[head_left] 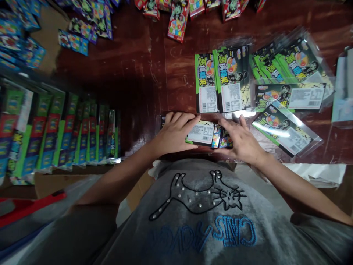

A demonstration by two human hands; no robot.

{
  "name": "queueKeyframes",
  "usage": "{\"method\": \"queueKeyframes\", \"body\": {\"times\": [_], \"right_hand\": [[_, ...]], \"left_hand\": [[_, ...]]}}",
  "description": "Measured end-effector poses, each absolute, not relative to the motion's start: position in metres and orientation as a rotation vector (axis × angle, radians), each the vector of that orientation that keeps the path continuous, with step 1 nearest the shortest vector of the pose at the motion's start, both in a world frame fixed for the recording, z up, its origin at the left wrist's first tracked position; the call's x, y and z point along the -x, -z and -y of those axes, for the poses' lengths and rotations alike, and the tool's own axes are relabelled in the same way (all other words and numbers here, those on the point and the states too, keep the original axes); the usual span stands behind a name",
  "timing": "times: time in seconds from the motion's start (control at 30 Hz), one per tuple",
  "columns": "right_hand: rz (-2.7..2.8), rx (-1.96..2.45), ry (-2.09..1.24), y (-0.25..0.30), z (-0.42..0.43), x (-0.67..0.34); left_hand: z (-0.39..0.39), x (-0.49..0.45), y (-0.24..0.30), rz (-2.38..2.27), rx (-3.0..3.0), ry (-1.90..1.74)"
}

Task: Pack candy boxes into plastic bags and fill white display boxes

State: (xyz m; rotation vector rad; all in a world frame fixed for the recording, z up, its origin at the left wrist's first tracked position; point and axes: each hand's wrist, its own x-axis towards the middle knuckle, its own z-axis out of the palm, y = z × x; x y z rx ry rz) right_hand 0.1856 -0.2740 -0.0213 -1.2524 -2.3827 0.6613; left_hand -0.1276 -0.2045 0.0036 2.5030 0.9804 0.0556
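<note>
— Stood at the left?
— Row of packs (68, 136), on edge.
— And centre, near worktop (143, 81) edge?
— Candy card (202, 133): gripped by the left hand (173, 132), fingers (180, 118) together on top; pinched at its right end by right hand (242, 141) fingers.

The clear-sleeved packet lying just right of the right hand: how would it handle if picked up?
The packet looks flat and thin, so probably light and somewhat bendy. Its glossy sleeve glares, so it may be slippery to grip. Lying flat on the table, it should not roll.
</note>
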Motion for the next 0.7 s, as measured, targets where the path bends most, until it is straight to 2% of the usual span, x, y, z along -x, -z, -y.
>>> {"method": "queueKeyframes", "body": {"times": [0.17, 0.37, 0.6, 0.7], "right_hand": [[2.357, 1.299, -0.689, 0.013, 0.268, -0.215], [2.354, 1.148, -0.834, 0.016, 0.256, -0.207], [2.290, 1.268, -0.662, 0.017, 0.258, -0.214], [2.377, 1.232, -0.722, 0.017, 0.257, -0.215]], "left_hand": [[0.208, 0.128, 0.000, -1.044, -2.486, -0.059], [0.207, 0.120, 0.006, -0.940, -2.498, -0.082], [0.206, 0.127, 0.006, -1.004, -2.480, -0.081], [0.205, 0.125, 0.005, -0.955, -2.490, -0.063]]}}
